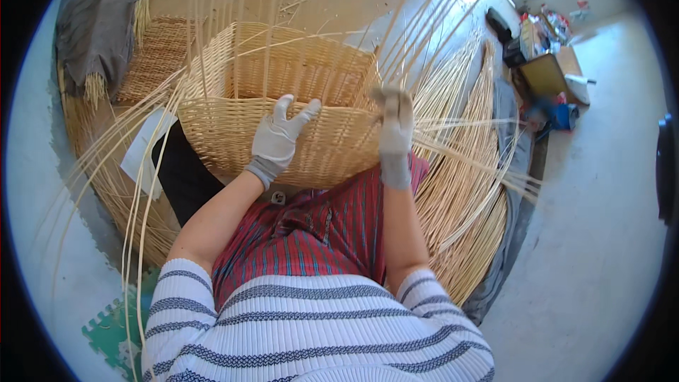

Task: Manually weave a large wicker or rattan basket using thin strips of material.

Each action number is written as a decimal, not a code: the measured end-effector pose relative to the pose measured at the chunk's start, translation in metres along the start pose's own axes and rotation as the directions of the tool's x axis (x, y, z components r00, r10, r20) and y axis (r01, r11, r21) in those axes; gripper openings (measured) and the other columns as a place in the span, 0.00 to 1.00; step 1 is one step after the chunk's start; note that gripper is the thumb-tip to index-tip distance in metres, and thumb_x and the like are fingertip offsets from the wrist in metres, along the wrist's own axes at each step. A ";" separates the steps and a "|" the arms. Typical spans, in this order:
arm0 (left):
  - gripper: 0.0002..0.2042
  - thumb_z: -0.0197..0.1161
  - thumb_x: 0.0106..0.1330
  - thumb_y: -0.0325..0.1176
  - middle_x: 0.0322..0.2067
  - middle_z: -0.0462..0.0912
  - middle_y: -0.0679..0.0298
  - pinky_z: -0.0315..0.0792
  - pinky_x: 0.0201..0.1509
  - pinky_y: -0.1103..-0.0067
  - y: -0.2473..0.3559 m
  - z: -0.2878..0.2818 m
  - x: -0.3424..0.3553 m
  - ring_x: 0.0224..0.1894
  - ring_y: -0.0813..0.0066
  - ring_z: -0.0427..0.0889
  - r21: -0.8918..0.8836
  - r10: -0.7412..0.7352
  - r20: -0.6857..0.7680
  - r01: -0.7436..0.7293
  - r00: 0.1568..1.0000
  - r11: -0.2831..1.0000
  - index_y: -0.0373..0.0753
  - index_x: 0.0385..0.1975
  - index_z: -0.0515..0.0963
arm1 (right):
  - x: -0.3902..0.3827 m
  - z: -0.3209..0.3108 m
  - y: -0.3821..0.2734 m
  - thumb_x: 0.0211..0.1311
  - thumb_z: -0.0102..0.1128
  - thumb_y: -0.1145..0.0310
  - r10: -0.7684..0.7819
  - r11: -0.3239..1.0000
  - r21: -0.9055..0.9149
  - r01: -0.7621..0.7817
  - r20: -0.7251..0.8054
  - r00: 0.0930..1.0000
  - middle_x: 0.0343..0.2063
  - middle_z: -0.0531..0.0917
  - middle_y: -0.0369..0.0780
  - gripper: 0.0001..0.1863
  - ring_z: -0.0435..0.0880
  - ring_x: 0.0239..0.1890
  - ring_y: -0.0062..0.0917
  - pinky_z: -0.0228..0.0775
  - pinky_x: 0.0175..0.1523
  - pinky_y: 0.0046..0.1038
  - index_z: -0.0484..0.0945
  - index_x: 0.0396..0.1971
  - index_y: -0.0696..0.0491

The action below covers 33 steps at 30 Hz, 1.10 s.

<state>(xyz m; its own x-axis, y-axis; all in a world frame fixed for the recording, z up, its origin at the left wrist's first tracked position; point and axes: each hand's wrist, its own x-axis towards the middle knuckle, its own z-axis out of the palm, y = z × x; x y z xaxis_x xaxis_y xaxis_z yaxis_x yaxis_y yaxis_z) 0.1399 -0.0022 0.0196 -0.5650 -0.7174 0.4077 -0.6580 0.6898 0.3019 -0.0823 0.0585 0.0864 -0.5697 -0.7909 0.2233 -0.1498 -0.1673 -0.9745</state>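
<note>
A pale woven wicker basket [226, 127], unfinished, rests on my lap with long upright stakes rising from its walls. My left hand [274, 143], in a white-grey glove, grips the near wall, with thumb and a finger apart at the rim. At the basket's right end is my right hand [397, 124], also gloved, raised and closed. Something dark and blurred shows at its fingers; I cannot make out what it is. Loose weaving strands [481, 152] stick out to the right of this hand, and other long strands [117, 138] fan out on the left.
A large bundle of pale rods [460, 219] lies on grey cloth at my right. Beyond it stand a wooden box [544, 79] and a blue container [564, 117]. At the left are a browner woven piece [159, 56], a draped grey cloth [99, 21] and a green foam mat [113, 329].
</note>
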 end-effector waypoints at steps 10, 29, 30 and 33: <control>0.41 0.57 0.57 0.20 0.56 0.70 0.56 0.76 0.47 0.66 0.012 -0.008 0.017 0.42 0.56 0.80 0.111 -0.132 0.116 0.119 0.984 0.987 0.61 0.72 0.60 | 0.119 0.089 -0.057 0.64 0.52 0.74 -0.270 0.820 -0.450 0.354 0.241 0.932 0.48 0.83 0.49 0.20 0.84 0.43 0.42 0.76 0.52 0.36 0.76 0.56 0.45; 0.37 0.59 0.63 0.26 0.51 0.70 0.51 0.75 0.45 0.66 0.098 0.031 0.048 0.40 0.56 0.79 0.233 0.065 0.165 -0.103 0.984 0.967 0.60 0.73 0.58 | 0.037 -0.119 -0.021 0.73 0.46 0.73 0.081 0.971 -0.229 -0.068 0.047 0.996 0.39 0.87 0.47 0.22 0.83 0.25 0.17 0.74 0.27 0.15 0.70 0.65 0.48; 0.37 0.59 0.63 0.26 0.51 0.70 0.51 0.75 0.45 0.66 0.103 0.027 0.051 0.40 0.56 0.79 0.218 0.071 0.166 -0.107 0.984 0.970 0.60 0.73 0.58 | 0.010 -0.138 -0.014 0.75 0.45 0.71 0.218 0.956 -0.193 -0.219 -0.029 0.976 0.33 0.86 0.44 0.18 0.81 0.21 0.15 0.70 0.24 0.14 0.72 0.62 0.50; 0.32 0.53 0.66 0.27 0.50 0.71 0.54 0.72 0.46 0.71 0.108 0.008 0.062 0.44 0.65 0.79 0.202 0.010 0.367 -0.091 0.930 0.975 0.60 0.71 0.60 | -0.029 -0.138 -0.020 0.78 0.43 0.68 0.288 0.926 -0.155 -0.344 -0.297 0.910 0.26 0.85 0.40 0.16 0.76 0.16 0.13 0.65 0.19 0.13 0.75 0.58 0.52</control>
<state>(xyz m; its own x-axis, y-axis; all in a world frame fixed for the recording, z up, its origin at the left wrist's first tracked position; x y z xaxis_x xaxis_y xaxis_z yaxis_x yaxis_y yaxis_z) 0.0292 0.0269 0.0705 -0.7150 -0.6960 0.0663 -0.6911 0.7179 0.0835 -0.1744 0.1666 0.1021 -0.8016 -0.5937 -0.0708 -0.0683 0.2085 -0.9756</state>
